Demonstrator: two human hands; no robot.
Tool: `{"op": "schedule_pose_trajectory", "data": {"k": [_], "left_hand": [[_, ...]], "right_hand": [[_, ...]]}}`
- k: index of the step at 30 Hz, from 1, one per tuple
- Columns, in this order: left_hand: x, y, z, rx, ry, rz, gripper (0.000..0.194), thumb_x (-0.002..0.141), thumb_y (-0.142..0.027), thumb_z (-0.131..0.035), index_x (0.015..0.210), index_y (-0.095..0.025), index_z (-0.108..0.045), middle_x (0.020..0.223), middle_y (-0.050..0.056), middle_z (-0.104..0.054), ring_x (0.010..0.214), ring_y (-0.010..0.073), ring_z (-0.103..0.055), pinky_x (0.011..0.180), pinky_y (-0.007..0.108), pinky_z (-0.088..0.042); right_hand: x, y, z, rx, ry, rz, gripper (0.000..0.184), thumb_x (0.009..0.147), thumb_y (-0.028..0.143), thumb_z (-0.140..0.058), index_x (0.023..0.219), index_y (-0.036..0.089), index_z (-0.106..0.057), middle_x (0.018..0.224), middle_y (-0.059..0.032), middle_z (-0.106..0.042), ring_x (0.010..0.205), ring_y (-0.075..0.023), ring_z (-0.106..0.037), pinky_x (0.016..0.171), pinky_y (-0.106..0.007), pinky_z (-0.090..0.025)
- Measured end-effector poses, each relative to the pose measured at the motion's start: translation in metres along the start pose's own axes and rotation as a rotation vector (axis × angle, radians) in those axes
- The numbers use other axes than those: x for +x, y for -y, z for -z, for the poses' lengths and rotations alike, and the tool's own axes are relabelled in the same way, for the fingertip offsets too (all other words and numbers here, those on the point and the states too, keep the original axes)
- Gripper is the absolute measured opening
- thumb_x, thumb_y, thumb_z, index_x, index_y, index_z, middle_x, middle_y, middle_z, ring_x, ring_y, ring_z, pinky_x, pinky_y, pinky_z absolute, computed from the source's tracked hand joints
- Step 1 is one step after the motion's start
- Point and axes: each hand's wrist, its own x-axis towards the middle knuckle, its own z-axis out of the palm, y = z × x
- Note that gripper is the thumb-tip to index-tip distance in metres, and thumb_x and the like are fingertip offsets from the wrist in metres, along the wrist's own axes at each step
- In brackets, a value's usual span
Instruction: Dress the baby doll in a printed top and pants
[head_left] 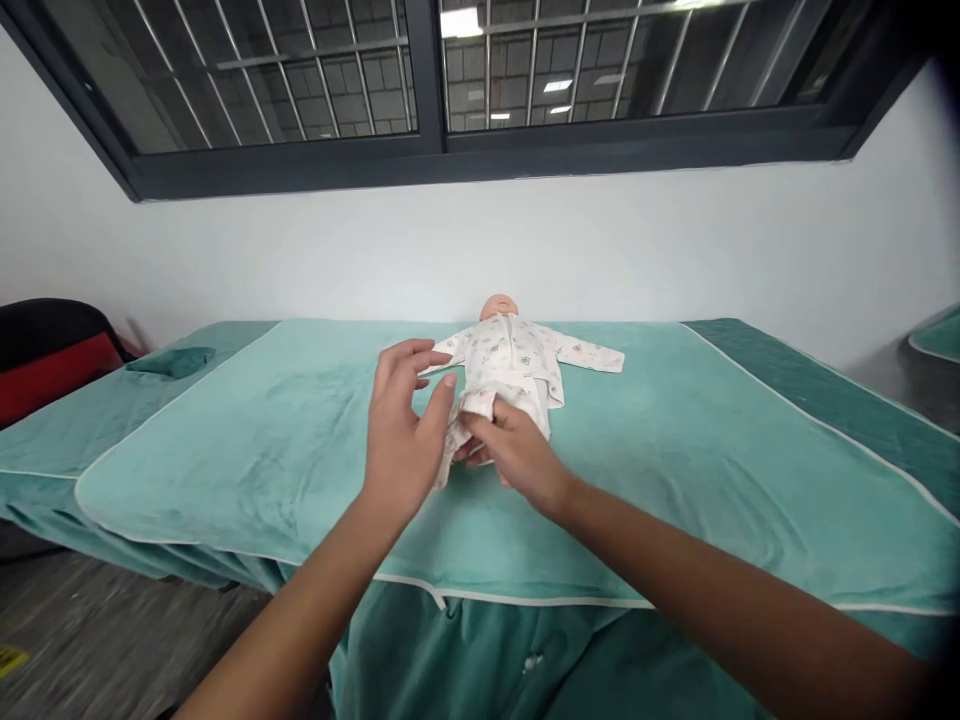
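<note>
A baby doll lies on its back on the teal bed cover, head toward the wall. It wears a white printed shirt with both sleeves spread out sideways. At the doll's lower end, the fingers of my right hand pinch a pair of small white printed pants, bunched around the doll's leg area. My left hand hovers just left of the pants, thumb and fingers apart, with nothing between them. The doll's feet are hidden behind my hands and the cloth.
Behind the bed rise a white wall and a dark-framed window with metal bars. A black and red chair stands at the left. Grey floor shows at the lower left.
</note>
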Motion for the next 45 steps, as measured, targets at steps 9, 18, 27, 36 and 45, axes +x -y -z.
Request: {"op": "schedule_pose_trajectory", "data": {"k": [9,18,27,36,45], "left_hand": [[-0.019,0.014,-0.004,0.268,0.095,-0.217,0.035,0.089,-0.014,-0.055,0.124,-0.02,-0.054,0.122,0.01,-0.054,0.114,0.0208,-0.053,0.095,0.036,-0.048],[0.044,-0.025,-0.001,-0.11,0.264,0.117,0.021,0.087,-0.024,-0.053,0.099,-0.019,-0.069,0.08,0.0,-0.061,0.069,0.0141,-0.055,0.063,0.026,-0.043],[0.055,-0.037,0.005,-0.48,0.547,0.321,0.021,0.083,-0.038,-0.064,0.087,-0.017,-0.066,0.07,-0.001,-0.058,0.057,0.0106,-0.049,0.051,0.022,-0.035],[0.062,-0.016,0.012,-0.582,0.464,0.323,0.029,0.075,-0.041,-0.076,0.089,-0.016,-0.069,0.078,0.004,-0.067,0.068,0.0166,-0.06,0.06,0.025,-0.044],[0.06,-0.002,0.004,-0.642,0.732,0.439,0.028,0.076,-0.039,-0.077,0.087,-0.018,-0.064,0.07,0.001,-0.059,0.053,0.0102,-0.047,0.05,0.024,-0.035]], "right_hand": [[-0.001,0.063,0.016,-0.008,0.039,0.218,0.025,0.085,0.042,-0.064,0.086,0.018,-0.063,0.083,-0.0014,-0.064,0.085,-0.017,-0.063,0.078,-0.031,-0.051],[0.006,0.092,0.049,-0.462,-0.197,0.844,0.041,0.075,0.024,-0.074,0.113,0.028,-0.057,0.132,-0.0057,-0.051,0.122,-0.0237,-0.048,0.095,-0.04,-0.046],[0.014,0.117,0.068,-0.352,0.065,0.563,0.037,0.07,0.047,-0.079,0.075,0.02,-0.055,0.084,-0.0005,-0.059,0.079,-0.0157,-0.055,0.072,-0.031,-0.046],[0.019,0.104,0.047,-0.022,0.37,0.173,0.043,0.069,0.055,-0.08,0.084,0.018,-0.065,0.075,-0.0018,-0.064,0.07,-0.0163,-0.061,0.063,-0.028,-0.048],[0.031,0.089,0.038,0.063,0.072,0.205,0.046,0.074,0.064,-0.072,0.091,0.022,-0.065,0.073,-0.0028,-0.068,0.072,-0.0207,-0.065,0.068,-0.034,-0.053]]}}
